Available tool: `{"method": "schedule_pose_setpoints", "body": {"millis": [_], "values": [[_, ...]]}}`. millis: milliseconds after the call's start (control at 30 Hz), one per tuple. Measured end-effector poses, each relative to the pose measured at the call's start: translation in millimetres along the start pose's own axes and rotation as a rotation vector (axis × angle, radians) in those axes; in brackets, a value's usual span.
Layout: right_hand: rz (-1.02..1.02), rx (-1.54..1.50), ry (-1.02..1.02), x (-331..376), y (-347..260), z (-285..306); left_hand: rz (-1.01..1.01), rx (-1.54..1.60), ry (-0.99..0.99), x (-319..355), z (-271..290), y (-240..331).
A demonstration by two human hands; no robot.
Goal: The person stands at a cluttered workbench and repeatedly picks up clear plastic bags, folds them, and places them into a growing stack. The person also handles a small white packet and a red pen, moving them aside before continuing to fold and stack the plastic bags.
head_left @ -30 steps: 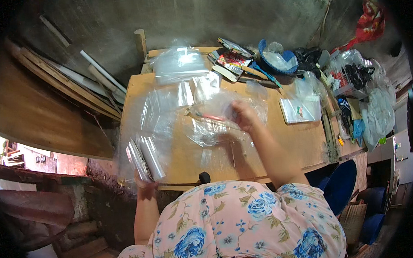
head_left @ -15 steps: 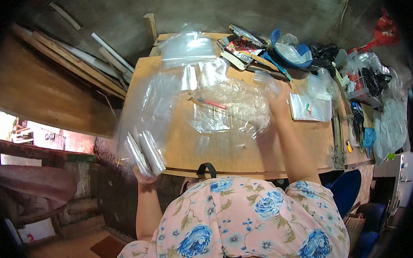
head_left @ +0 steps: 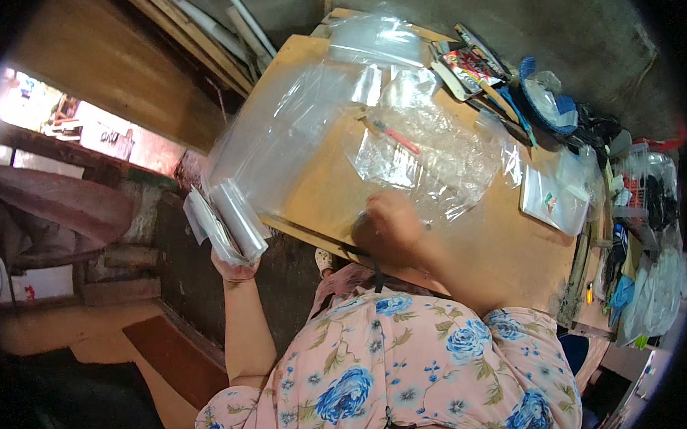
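Left grip [head_left: 235,271] holds plastic bundle [head_left: 236,219] beside the table [head_left: 319,189], at its left corner.

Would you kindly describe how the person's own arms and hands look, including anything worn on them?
The left hand and right hand are ungloved, the right one blurred. The forearms are bare, below short, pale pink sleeves with a blue floral print.

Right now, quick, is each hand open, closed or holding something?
Left hand: closed, holding folded clear plastic.
Right hand: motion-blurred over the table; open, closed or holding anything cannot be told.
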State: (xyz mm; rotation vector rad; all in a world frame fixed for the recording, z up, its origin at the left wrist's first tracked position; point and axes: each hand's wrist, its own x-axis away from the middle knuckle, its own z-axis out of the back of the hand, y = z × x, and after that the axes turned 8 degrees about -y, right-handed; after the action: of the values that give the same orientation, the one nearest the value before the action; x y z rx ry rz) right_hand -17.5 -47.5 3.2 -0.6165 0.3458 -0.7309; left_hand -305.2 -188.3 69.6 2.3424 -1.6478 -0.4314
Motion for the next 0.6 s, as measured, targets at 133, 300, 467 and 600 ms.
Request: {"method": "schedule_pose_setpoints", "body": {"millis": [133,300,467,600], "values": [[-0.263,-0.201,0.49,5,40,61,-0.023,0.029,0.061,24,4,3],[-0.475,0.358,0.718,33,150,179,-0.005,-0.121,-0.022,42,21,7],[-0.566,0.419,0.648,71,135,200,0.136,-0.289,0.24,57,25,18],[-0.409,0.125,0.658,95,80,133,0.31,-0.37,0.374,81,10,19]]}}
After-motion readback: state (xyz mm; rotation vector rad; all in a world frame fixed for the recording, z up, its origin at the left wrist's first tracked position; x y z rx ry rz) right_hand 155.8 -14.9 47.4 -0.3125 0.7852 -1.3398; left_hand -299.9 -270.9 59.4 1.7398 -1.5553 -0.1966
